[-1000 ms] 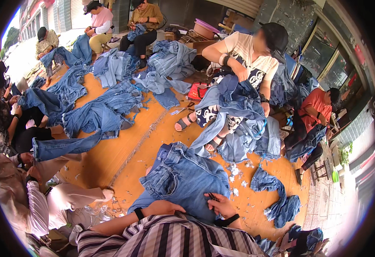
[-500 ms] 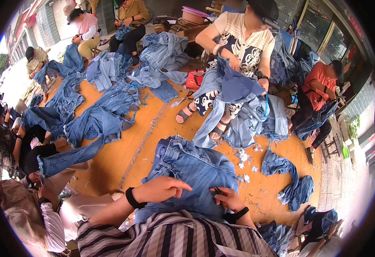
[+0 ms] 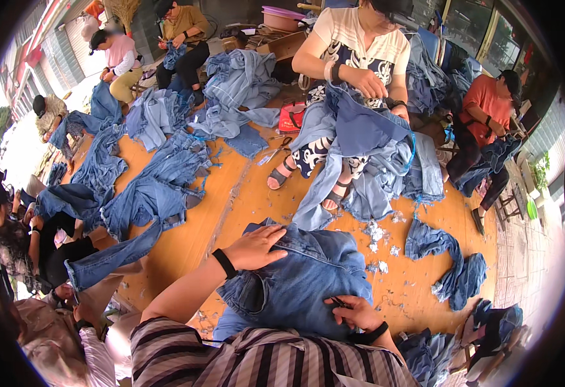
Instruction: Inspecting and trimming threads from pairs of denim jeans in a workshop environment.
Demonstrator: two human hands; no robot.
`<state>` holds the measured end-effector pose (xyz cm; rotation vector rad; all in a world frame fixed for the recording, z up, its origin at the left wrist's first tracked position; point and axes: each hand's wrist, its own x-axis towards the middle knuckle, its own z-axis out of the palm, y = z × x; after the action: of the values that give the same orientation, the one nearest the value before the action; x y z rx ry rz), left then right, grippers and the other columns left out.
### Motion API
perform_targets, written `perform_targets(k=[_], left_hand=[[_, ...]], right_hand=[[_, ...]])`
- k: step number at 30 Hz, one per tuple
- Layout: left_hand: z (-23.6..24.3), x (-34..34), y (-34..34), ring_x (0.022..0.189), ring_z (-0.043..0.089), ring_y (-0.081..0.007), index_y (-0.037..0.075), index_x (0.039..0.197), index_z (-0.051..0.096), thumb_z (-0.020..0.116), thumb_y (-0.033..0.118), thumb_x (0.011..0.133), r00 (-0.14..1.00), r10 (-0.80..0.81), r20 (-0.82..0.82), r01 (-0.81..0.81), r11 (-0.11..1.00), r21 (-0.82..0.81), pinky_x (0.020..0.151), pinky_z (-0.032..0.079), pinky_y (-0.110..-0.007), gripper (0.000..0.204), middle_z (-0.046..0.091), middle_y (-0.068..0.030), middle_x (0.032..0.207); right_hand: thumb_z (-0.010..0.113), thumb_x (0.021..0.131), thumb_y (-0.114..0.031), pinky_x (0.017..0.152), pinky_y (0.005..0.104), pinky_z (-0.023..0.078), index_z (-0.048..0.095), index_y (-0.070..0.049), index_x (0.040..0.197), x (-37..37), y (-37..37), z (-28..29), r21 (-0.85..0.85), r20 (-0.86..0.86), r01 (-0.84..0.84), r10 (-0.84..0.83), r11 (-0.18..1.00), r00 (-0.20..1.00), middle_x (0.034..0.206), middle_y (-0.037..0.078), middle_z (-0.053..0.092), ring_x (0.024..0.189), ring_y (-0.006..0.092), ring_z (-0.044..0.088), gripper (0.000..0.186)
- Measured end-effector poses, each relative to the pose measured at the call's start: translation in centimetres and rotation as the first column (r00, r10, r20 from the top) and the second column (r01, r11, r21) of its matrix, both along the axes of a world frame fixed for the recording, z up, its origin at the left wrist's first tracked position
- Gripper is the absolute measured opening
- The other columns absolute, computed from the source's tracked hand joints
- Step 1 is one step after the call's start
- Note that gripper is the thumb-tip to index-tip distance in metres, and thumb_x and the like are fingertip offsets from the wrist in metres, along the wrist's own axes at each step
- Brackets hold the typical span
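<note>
Both hands on a pair of blue jeans spread over the lap and the orange floor.

The left hand [image 3: 254, 248], fingers spread flat, presses on the jeans [image 3: 308, 277] near the waistband; the right hand [image 3: 358, 314] pinches a small dark tool [image 3: 338, 300] against the denim lower down. Pale thread scraps [image 3: 378, 233] litter the floor [image 3: 243, 193] just beyond, and a seated person [image 3: 360, 58] opposite handles another denim garment.
</note>
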<state>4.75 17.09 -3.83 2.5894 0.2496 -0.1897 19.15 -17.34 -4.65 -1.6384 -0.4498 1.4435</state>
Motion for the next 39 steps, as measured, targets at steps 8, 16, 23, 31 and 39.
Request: perform_targets(k=[8, 16, 23, 31, 39], left_hand=[[1.6, -3.7, -0.8, 0.145, 0.037, -0.0424, 0.001, 0.156, 0.032, 0.058, 0.044, 0.1, 0.892, 0.211, 0.4, -0.253, 0.966, 0.054, 0.119, 0.032, -0.047, 0.075, 0.037, -0.0254, 0.158], [1.8, -7.5, -0.8, 0.134, 0.051, -0.0381, 0.005, 0.146, 0.049, 0.067, 0.035, 0.097, 0.915, 0.342, 0.215, -0.293, 0.928, -0.23, 0.11, 0.044, -0.044, 0.06, 0.056, -0.0219, 0.143], [1.3, -2.6, -2.6, 0.137, 0.049, -0.0329, 0.007, 0.14, 0.058, 0.065, 0.025, 0.095, 0.899, 0.086, 0.429, -0.152, 0.981, 0.124, 0.111, 0.043, -0.045, 0.049, 0.056, -0.012, 0.145], [-0.5, -2.9, -2.2, 0.146, 0.037, -0.0358, 0.007, 0.155, 0.039, 0.065, 0.029, 0.095, 0.989, 0.003, 0.151, -0.003, 1.0, 0.0, 0.12, 0.036, -0.045, 0.069, 0.037, -0.0137, 0.161], [1.1, -4.8, -2.5, 0.144, 0.038, -0.041, 0.009, 0.156, 0.037, 0.068, 0.028, 0.092, 0.942, 0.161, 0.294, -0.175, 0.984, 0.022, 0.119, 0.035, -0.048, 0.074, 0.037, -0.0153, 0.161]], right_hand=[[0.066, 0.098, -0.012, 0.043, 0.0205, 0.034, 0.069, -0.009, 0.132, 0.0, 0.1, 0.1, -0.018, -0.032, -0.031, 0.03, 0.999, 0.999, 0.07, -0.001, 0.065, 0.047, 0.0043, 0.046, 0.034], [0.066, 0.097, -0.011, 0.043, 0.0201, 0.036, 0.069, -0.008, 0.13, 0.6, -0.1, -2.0, 0.021, -0.037, 0.027, -0.026, 0.999, 0.999, 0.068, 0.0, 0.065, 0.046, 0.0041, 0.047, 0.033], [0.067, 0.097, -0.011, 0.043, 0.0201, 0.037, 0.07, -0.008, 0.128, -0.2, -0.4, -2.1, -0.001, 0.043, 0.039, -0.039, 0.999, 0.998, 0.068, 0.0, 0.065, 0.046, 0.0039, 0.048, 0.032], [0.066, 0.097, -0.011, 0.043, 0.0195, 0.038, 0.07, -0.009, 0.129, -0.5, -0.9, -2.5, 0.012, 0.098, 0.064, -0.065, 0.998, 0.993, 0.069, -0.001, 0.065, 0.046, 0.0039, 0.049, 0.032], [0.066, 0.097, -0.011, 0.043, 0.0201, 0.038, 0.07, -0.009, 0.128, 0.0, -0.6, -2.4, 0.033, 0.092, 0.059, -0.062, 0.998, 0.994, 0.068, -0.001, 0.065, 0.047, 0.0041, 0.049, 0.031]])
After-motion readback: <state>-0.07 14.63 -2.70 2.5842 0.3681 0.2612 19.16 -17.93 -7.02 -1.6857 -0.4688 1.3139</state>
